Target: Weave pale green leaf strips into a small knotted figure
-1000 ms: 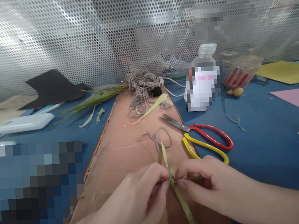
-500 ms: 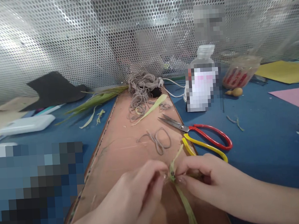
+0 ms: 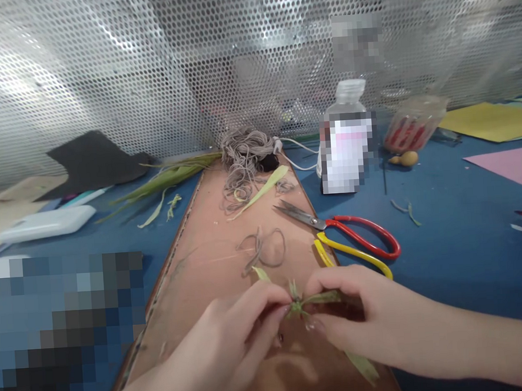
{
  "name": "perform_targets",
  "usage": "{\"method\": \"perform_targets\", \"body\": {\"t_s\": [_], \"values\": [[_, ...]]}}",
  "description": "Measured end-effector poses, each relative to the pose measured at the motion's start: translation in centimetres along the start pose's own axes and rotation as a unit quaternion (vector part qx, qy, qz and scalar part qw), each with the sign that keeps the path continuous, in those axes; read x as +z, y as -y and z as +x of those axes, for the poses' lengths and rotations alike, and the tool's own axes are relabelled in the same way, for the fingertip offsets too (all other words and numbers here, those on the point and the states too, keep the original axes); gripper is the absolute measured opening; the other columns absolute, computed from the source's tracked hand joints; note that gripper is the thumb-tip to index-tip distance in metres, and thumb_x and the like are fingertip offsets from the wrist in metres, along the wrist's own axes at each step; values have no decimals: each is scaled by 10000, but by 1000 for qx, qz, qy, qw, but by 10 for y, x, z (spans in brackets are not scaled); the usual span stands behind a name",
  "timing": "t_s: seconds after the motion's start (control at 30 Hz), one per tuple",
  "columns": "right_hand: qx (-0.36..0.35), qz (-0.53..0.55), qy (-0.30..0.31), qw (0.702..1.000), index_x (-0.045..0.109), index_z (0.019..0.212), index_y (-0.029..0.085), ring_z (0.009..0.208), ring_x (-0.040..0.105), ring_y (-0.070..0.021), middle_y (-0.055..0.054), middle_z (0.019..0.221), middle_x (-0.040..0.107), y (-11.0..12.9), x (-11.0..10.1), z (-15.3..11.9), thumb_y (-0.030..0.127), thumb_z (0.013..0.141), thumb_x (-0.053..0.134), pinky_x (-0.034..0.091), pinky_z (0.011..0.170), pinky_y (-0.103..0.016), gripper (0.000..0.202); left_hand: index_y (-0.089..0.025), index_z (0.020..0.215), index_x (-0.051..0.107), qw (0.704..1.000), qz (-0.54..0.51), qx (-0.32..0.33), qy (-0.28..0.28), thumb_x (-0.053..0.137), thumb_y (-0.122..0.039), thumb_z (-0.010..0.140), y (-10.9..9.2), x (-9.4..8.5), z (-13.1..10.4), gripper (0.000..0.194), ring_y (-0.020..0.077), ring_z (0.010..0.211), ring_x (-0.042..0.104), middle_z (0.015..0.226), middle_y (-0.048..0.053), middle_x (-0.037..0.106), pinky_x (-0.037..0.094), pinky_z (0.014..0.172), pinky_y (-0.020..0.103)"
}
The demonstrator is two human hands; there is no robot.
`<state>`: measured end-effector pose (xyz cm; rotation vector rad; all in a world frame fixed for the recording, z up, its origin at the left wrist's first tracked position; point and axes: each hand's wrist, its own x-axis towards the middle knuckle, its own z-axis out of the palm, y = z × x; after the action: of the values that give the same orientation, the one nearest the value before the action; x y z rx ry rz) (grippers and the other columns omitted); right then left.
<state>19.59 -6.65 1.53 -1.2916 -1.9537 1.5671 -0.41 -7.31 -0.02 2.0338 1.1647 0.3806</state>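
Observation:
Close above the cardboard in the head view, a small knotted bunch of green corn husk strips (image 3: 296,306) sits between my hands. Its short strips fan out from a dark-bound middle. My left hand (image 3: 246,320) pinches the bunch's left side between thumb and forefinger. On the other side, my right hand (image 3: 351,302) is loosely curled, its thumb and forefinger around a strip that runs right. A longer pale end shows below the right hand. Just behind that hand lie scissors (image 3: 318,222) with one red and one yellow handle. A loop of grey cord (image 3: 259,248) lies ahead.
Beneath the hands is a brown cardboard sheet (image 3: 209,222) on a blue table (image 3: 442,267). Farther back are a tangle of grey cord (image 3: 247,152), a loose husk strip (image 3: 265,189), leafy husks (image 3: 167,180), a bottle (image 3: 350,101), a plastic cup (image 3: 416,124) and a small gourd (image 3: 404,159).
The husk bunch has turned: its long strips, upright and downward before, now point left, right and lower right. My right thumb and forefinger have parted a little. The view has shifted slightly.

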Motion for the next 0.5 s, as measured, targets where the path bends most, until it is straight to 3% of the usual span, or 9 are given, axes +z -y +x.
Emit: {"method": "perform_targets", "body": {"t_s": [0.27,0.5], "values": [[12,-3,11,1000,458,673,164,484,322,-39,70,549,356,0,-2,1,172,792,452,248,416,-135,120,-217,887,525,999,40,-5,-29,357,-252,858,-3,4,-3,174,87,507,598,615,-38,634,464,520,143],[32,15,51,998,437,676,163,525,302,-54,66,575,334,3,-6,2,176,793,467,251,451,-161,121,-203,856,486,998,35,-16,-40,345,-226,847,-4,7,-3,143,77,438,549,582,-39,607,410,435,138]]}}
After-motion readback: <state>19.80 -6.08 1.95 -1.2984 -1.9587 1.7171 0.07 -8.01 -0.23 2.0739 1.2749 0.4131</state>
